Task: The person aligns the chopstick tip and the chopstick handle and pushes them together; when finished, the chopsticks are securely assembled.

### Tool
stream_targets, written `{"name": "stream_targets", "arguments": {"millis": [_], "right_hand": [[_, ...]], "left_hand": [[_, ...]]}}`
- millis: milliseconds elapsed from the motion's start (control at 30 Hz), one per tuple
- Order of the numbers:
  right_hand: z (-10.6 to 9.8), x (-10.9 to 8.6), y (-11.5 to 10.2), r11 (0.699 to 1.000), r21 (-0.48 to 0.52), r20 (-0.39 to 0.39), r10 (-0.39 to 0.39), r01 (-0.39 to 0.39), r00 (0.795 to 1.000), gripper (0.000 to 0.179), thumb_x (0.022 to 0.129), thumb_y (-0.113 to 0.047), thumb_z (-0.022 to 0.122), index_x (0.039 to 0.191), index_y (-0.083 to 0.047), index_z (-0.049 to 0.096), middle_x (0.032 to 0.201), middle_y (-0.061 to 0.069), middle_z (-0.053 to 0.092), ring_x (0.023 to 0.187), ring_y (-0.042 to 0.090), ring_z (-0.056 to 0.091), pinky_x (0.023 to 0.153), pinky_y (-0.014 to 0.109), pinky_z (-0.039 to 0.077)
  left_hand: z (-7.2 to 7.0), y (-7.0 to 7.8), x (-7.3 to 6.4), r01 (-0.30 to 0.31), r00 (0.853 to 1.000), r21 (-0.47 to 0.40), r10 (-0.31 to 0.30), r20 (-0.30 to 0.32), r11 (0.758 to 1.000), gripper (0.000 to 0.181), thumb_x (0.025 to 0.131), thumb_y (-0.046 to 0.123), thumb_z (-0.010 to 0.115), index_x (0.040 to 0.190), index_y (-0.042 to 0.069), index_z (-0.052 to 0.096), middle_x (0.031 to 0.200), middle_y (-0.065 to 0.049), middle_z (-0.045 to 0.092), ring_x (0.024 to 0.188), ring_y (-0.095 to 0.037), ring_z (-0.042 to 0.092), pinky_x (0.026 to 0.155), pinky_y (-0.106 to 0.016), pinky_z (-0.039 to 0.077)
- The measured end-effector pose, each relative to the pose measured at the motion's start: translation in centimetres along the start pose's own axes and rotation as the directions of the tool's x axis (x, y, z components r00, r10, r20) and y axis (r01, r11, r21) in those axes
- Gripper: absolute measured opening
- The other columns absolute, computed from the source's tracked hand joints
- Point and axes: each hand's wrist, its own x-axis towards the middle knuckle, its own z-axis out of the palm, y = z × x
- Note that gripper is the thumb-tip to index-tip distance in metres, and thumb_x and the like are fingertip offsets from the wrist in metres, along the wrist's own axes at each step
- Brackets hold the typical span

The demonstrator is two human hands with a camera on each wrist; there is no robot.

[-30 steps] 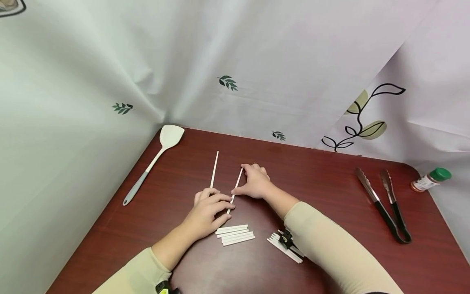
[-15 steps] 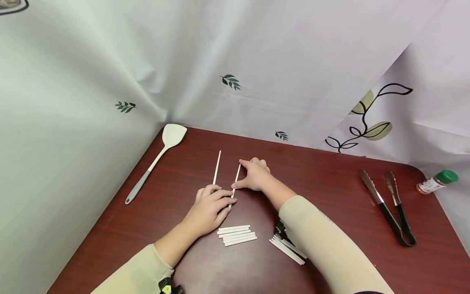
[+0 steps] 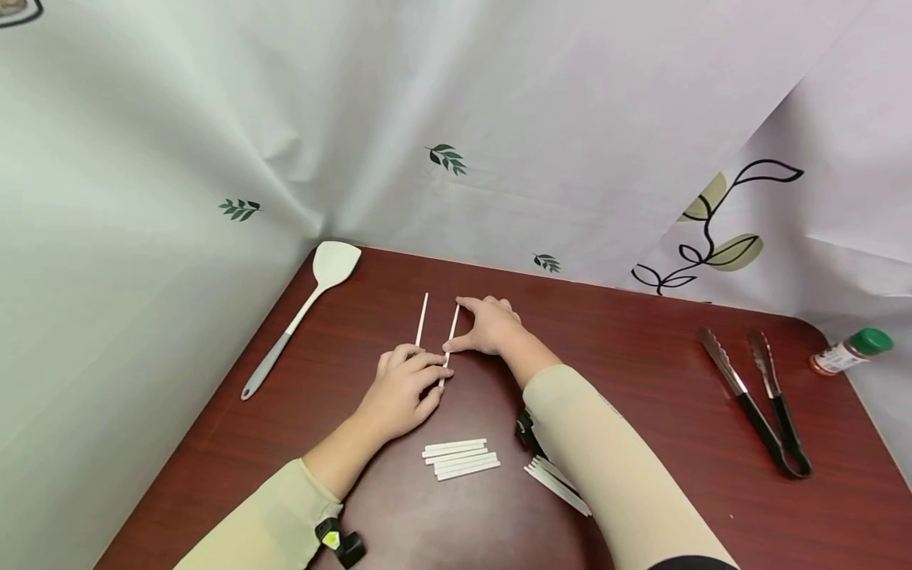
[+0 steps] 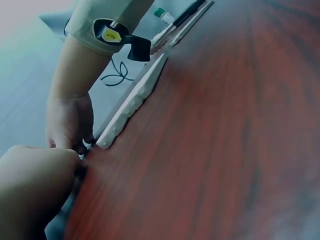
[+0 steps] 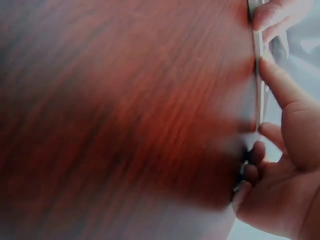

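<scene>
Two long thin white sticks lie roughly side by side on the table. My right hand (image 3: 488,326) is at the right stick (image 3: 454,321), index fingertip by its far end and thumb against its right side. The right wrist view shows the thumb and index finger touching that stick's edge (image 5: 259,95). My left hand (image 3: 400,396) lies palm down, spread fingertips at the stick's near end. The left stick (image 3: 423,317) runs under the left hand's fingers, its near part hidden. Nearer me, several white sticks (image 3: 461,461) lie in a loose row.
More white sticks (image 3: 556,487) lie partly hidden under the right forearm. A white spatula with grey handle (image 3: 302,313) lies at the left edge. Black-handled tongs (image 3: 758,408) and a green-capped bottle (image 3: 851,352) are at the right. A leaf-patterned curtain (image 3: 499,198) borders the table's back.
Both hands have shifted away from me, the right one also leftward. The right stick has slid left and farther off, closer to the left stick, which has stayed about in place.
</scene>
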Motion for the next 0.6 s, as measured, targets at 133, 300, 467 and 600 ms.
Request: {"name": "stream_targets", "arguments": {"millis": [133,300,467,600], "right_hand": [[-0.01,0.35,-0.03,1.0,-0.005,-0.016,-0.011,0.011,1.0,0.1,0.077,-0.061,0.091,0.162,-0.03,0.048,0.148,0.012,0.051,0.129,0.034,0.045,0.103,0.052,0.043],[0.08,0.67,-0.37,1.0,-0.014,-0.023,-0.005,0.005,1.0,0.101,0.076,-0.065,0.09,0.162,-0.033,0.048,0.144,0.01,0.052,0.126,0.033,0.045,0.102,0.051,0.042],[0.13,0.79,-0.49,1.0,-0.025,-0.017,0.016,-0.017,1.0,0.101,0.076,-0.068,0.088,0.162,-0.038,0.046,0.142,0.009,0.052,0.125,0.032,0.045,0.101,0.05,0.041],[-0.01,0.71,-0.6,0.999,-0.025,-0.006,0.03,-0.03,1.0,0.102,0.076,-0.069,0.087,0.164,-0.039,0.044,0.143,0.011,0.051,0.124,0.033,0.045,0.099,0.049,0.041]], "left_hand": [[-0.11,-0.38,0.24,0.007,1.0,-0.011,-0.007,-0.001,1.0,0.021,0.093,0.019,0.071,0.109,0.018,0.084,0.123,0.002,0.074,0.118,-0.027,0.058,0.091,-0.058,0.044],[-0.29,-0.88,0.31,0.02,1.0,-0.022,-0.02,-0.01,1.0,0.021,0.09,0.017,0.07,0.106,0.018,0.084,0.122,0.001,0.074,0.118,-0.027,0.058,0.091,-0.058,0.044],[-0.17,-1.07,0.18,0.037,0.999,-0.033,-0.037,-0.011,0.999,0.022,0.09,0.017,0.07,0.107,0.018,0.083,0.123,0.001,0.074,0.119,-0.027,0.058,0.092,-0.057,0.043],[0.01,-1.02,0.11,0.048,0.999,-0.043,-0.049,-0.02,0.998,0.023,0.089,0.015,0.07,0.108,0.017,0.083,0.124,0.0,0.074,0.118,-0.029,0.058,0.091,-0.057,0.043]]}}
